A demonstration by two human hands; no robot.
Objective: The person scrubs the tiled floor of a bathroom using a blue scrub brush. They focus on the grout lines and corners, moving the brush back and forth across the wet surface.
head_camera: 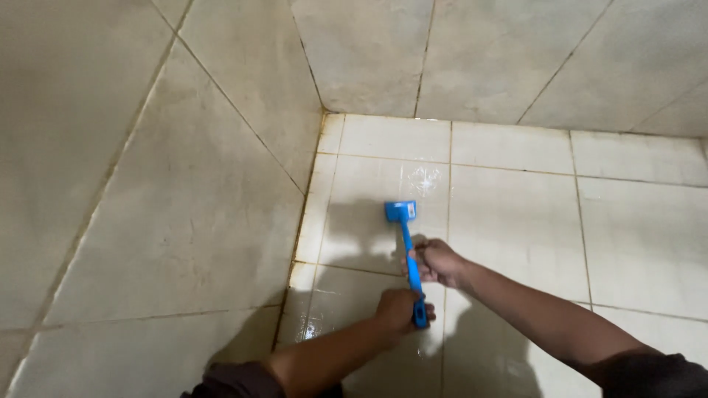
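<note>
A blue long-handled scrub brush [405,234] lies head-down on the wet tiled floor [516,221], its head pointing toward the far wall. My left hand [399,308] grips the near end of the handle. My right hand [435,262] grips the handle higher up, closer to the brush head. Both forearms reach in from the bottom edge, in dark sleeves. The brush head rests on a pale floor tile close to the corner.
A tiled wall [147,184] rises on the left and another tiled wall [479,51] stands at the back, meeting in a corner [322,110]. The floor tiles near my hands shine with water. Grout lines look stained brown.
</note>
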